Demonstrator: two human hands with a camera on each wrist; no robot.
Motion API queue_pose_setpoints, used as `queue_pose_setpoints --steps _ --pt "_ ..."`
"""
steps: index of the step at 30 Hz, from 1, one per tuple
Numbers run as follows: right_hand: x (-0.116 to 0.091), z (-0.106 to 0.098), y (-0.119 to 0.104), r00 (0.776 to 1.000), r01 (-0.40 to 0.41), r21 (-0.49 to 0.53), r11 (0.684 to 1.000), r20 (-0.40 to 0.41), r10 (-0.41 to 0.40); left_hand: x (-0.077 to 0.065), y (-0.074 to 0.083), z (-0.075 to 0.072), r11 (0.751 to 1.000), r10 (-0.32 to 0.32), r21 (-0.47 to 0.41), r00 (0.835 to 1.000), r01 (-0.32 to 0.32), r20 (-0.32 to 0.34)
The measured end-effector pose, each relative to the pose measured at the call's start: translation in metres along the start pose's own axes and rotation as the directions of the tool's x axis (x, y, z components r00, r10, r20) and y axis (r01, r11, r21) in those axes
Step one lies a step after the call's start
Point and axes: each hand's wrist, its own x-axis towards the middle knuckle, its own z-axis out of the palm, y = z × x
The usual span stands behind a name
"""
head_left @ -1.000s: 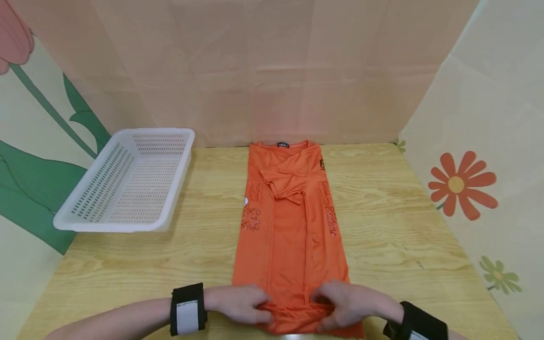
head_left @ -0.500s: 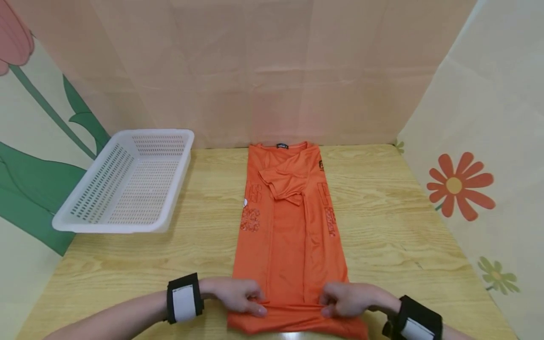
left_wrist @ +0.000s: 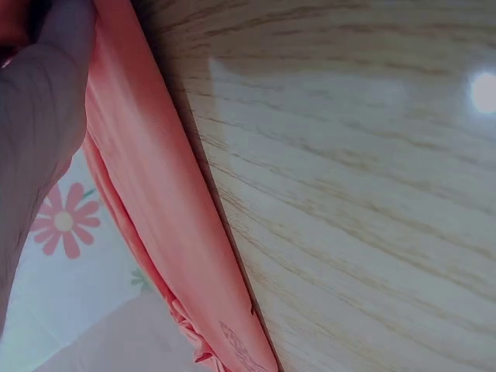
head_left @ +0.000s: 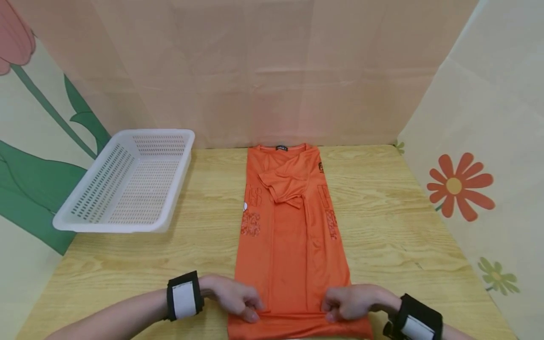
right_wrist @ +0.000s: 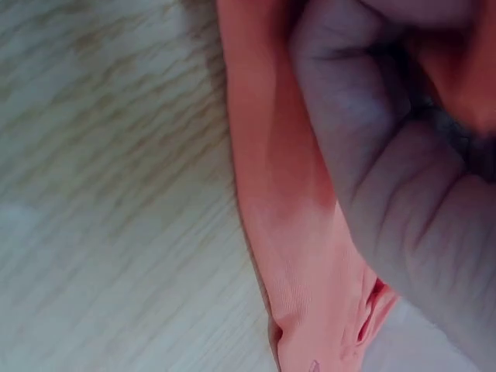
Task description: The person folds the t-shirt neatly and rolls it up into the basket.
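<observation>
An orange T-shirt [head_left: 289,264] lies lengthwise on the table in the head view, its sides folded inward and a sleeve resting across the chest. Its collar points to the back; the lower end forms a crosswise fold at the front edge. My left hand [head_left: 235,297] pinches that fold near its left side, fingers curled. On the right side of the same fold, my right hand [head_left: 350,302] pinches the cloth with thumb and fingers. The right wrist view shows curled fingers [right_wrist: 372,132] against the orange cloth. In the left wrist view the fingertips are mostly cut off.
A white perforated plastic basket [head_left: 127,184] stands at the back left of the wooden table [head_left: 395,226]. Behind the table hangs a plain pinkish-tan backdrop [head_left: 280,71]. Flower-printed sheets [head_left: 510,118] border both sides.
Both hands have gone from reaching loosely over the hem to gripping the folded cloth. The fold has straightened, and the T-shirt has slid slightly towards the front.
</observation>
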Motion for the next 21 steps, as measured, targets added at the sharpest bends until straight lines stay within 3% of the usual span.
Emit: queue_pose_setpoints --steps 3,6,9,13,15,18,21 --pt "-0.008 0.001 -0.004 0.996 0.016 -0.027 0.999 -0.092 -0.019 0.001 0.001 0.004 1.000 0.005 -0.028 0.995 -0.008 -0.100" --pt "-0.012 0.001 -0.015 0.984 0.084 -0.064 0.994 -0.149 -0.093 0.004 0.001 0.007 0.996 0.085 -0.003 0.974 -0.088 -0.212" --pt "-0.008 -0.003 -0.018 0.979 0.163 -0.059 0.985 -0.117 -0.169 0.004 0.001 0.009 0.989 0.145 0.038 0.947 -0.140 -0.286" --pt "-0.001 -0.003 -0.011 0.981 0.151 -0.039 0.988 -0.116 -0.155 0.005 0.002 0.012 0.991 0.129 -0.003 0.943 -0.136 -0.306" --pt "-0.005 0.003 -0.022 0.979 0.144 -0.049 0.988 -0.135 -0.150 0.005 0.002 0.013 0.990 0.102 -0.059 0.947 -0.125 -0.304" --pt "-0.015 0.013 -0.045 0.967 0.205 -0.038 0.978 -0.146 -0.208 0.006 0.002 0.015 0.986 0.058 -0.135 0.955 -0.101 -0.292" --pt "-0.013 0.016 -0.045 0.964 0.204 -0.006 0.979 -0.175 -0.202 0.007 0.002 0.016 0.984 0.002 -0.171 0.958 -0.053 -0.288"
